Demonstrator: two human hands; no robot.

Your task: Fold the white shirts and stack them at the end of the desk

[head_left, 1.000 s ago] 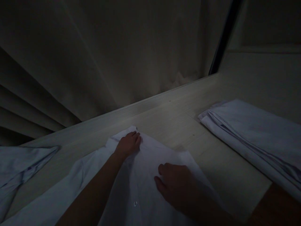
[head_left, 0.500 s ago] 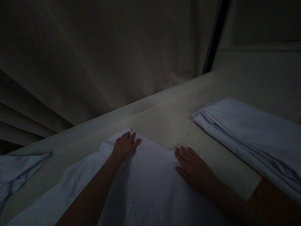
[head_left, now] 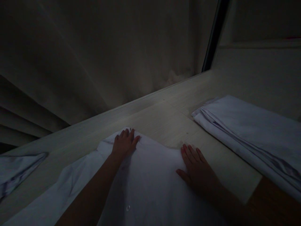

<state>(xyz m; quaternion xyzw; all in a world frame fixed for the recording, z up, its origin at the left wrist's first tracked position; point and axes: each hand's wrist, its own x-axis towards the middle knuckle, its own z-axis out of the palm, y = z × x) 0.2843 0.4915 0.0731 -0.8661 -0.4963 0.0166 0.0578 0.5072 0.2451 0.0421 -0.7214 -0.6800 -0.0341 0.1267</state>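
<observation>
A white buttoned shirt (head_left: 150, 185) lies spread flat on a pale wooden table (head_left: 164, 119) in dim light. My left hand (head_left: 124, 142) rests palm down on the shirt's far edge, near the collar, fingers together. My right hand (head_left: 196, 166) lies flat with fingers spread on the shirt's right edge, partly on the bare table. Neither hand grips the cloth. A small button (head_left: 128, 207) shows low on the shirt front.
A stack of folded white cloth (head_left: 254, 131) sits at the right of the table. Another crumpled white garment (head_left: 16, 171) lies at the left edge. A beige curtain (head_left: 105, 53) hangs behind the table, with a dark vertical frame (head_left: 213, 37) at the right.
My right hand slid from the middle of the shirt out to its right edge and opened flat. My left hand stayed near the collar.
</observation>
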